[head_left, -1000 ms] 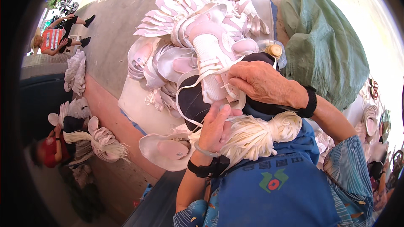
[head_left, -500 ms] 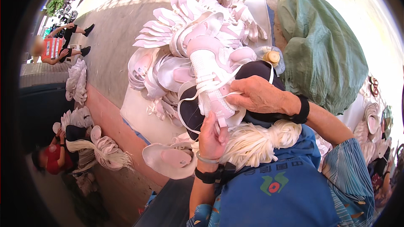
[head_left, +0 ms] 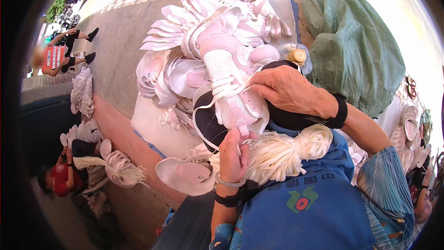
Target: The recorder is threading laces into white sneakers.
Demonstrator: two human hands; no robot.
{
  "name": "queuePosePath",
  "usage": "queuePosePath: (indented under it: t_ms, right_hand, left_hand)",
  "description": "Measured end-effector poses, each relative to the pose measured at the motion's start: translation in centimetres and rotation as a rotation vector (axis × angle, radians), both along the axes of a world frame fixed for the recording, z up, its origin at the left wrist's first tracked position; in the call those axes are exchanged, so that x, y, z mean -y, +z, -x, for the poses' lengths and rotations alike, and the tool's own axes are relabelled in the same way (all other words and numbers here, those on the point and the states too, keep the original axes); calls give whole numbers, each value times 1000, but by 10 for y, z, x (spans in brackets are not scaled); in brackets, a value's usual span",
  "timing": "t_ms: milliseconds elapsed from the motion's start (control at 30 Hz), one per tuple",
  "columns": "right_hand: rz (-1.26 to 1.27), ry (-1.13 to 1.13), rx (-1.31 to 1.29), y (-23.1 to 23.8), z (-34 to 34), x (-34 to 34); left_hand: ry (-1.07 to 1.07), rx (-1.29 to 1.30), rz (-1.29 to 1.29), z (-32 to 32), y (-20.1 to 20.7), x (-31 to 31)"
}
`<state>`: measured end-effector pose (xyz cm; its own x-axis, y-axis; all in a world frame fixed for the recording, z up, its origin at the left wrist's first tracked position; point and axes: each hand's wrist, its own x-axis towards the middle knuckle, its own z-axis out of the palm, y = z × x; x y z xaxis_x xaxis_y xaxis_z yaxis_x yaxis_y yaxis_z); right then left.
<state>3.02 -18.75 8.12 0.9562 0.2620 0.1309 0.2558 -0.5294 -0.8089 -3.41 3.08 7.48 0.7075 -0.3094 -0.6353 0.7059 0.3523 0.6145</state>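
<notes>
A white and pink shoe upper (head_left: 226,76) lies over my dark-clad knees, its near end toward me. A white shoelace (head_left: 226,91) crosses its front, and a loose loop hangs down on the left. My right hand (head_left: 291,91) is closed, thumb and fingers pinching the shoelace beside the eyelets on the right. At the near end, my left hand (head_left: 234,155) is closed with its fingertips on the upper's small tab; the fingers partly hide what they grip. Across my lap, next to my left hand, lies a tied bundle of cream shoelaces (head_left: 286,153).
Stacked shoe uppers (head_left: 203,18) lie on a white sheet (head_left: 152,115) ahead. A green sack (head_left: 351,51) bulges at right beside a clear bottle (head_left: 297,56). One more upper (head_left: 185,174) sits by my left wrist. Two people sit at left near more uppers (head_left: 121,166).
My right hand has moved slightly up and left along the shoelace, its fingers closer to the eyelets. The left hand stays at the upper's near end. The whole view has shifted a little.
</notes>
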Motion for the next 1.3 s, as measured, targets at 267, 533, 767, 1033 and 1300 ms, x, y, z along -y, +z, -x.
queuePosePath:
  t_ms: [267,533,767,1033,1300]
  right_hand:
    - [137,31,-69,9,0,-4]
    - [61,35,28,3,0,-7]
    - [95,31,39,5,-1,-10]
    - [-99,125,-212,4,-22,2]
    - [193,125,52,0,-2,-4]
  left_hand:
    - [-342,416,-337,-12,43,1]
    - [-536,919,-903,-32,45,23]
    - [-495,787,-783,-33,41,28]
    - [-370,665,-550,-33,36,34]
    - [-303,546,-483,-35,32,34]
